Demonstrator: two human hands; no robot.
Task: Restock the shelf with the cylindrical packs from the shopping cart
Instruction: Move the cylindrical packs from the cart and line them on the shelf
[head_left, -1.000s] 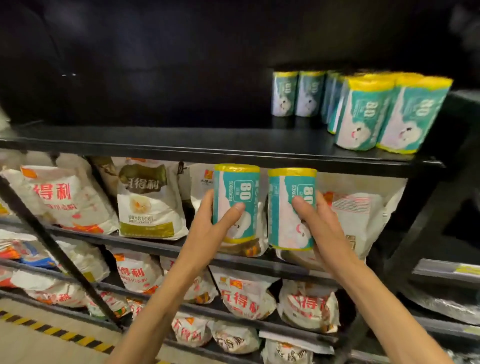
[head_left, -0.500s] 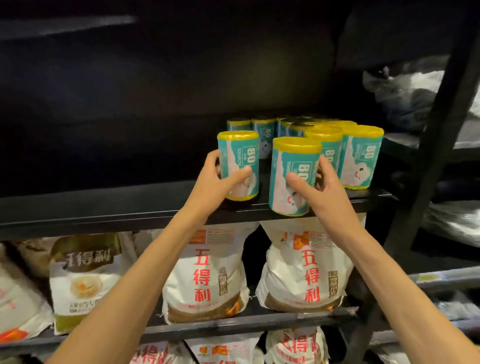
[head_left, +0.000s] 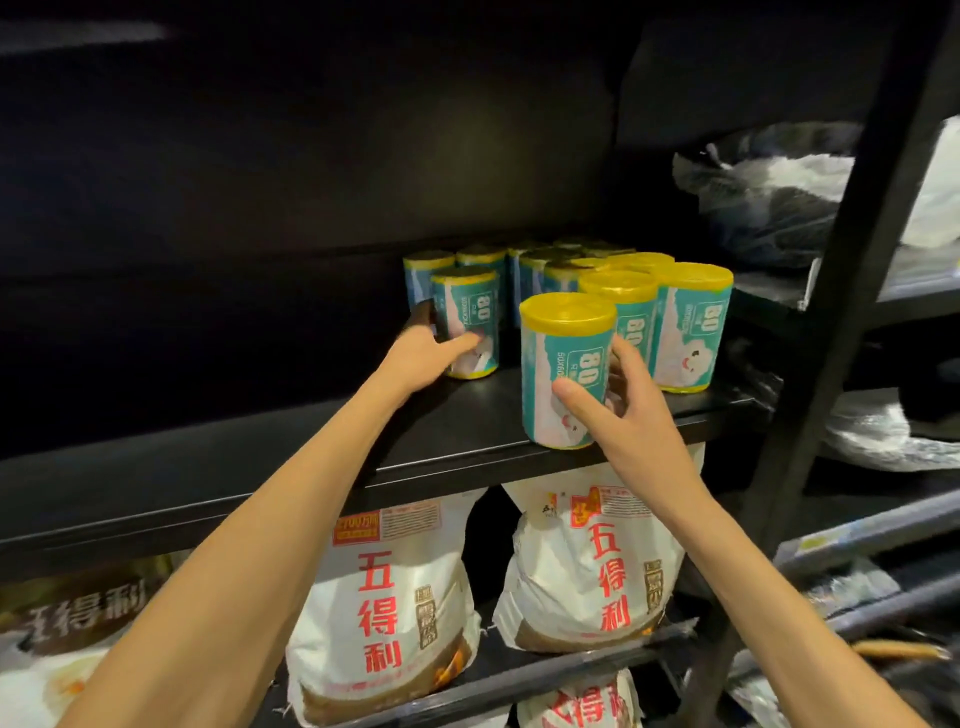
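Two teal cylindrical packs with yellow lids are in my hands on the black top shelf (head_left: 260, 452). My left hand (head_left: 423, 353) grips one pack (head_left: 467, 317) standing deep on the shelf, left of the stocked group. My right hand (head_left: 618, 410) holds the other pack (head_left: 563, 364) upright at the shelf's front edge, thumb across its front. Several more of the same packs (head_left: 691, 322) stand clustered behind and to the right. The shopping cart is out of view.
White flour bags with red characters (head_left: 592, 561) fill the shelves below. A black upright post (head_left: 852, 291) rises at the right, with plastic-wrapped goods (head_left: 769, 192) beyond it. The top shelf's left part is bare and dark.
Both hands rose from in front of the lower shelf to the top shelf. The left pack went further back; the right pack came down onto the front edge.
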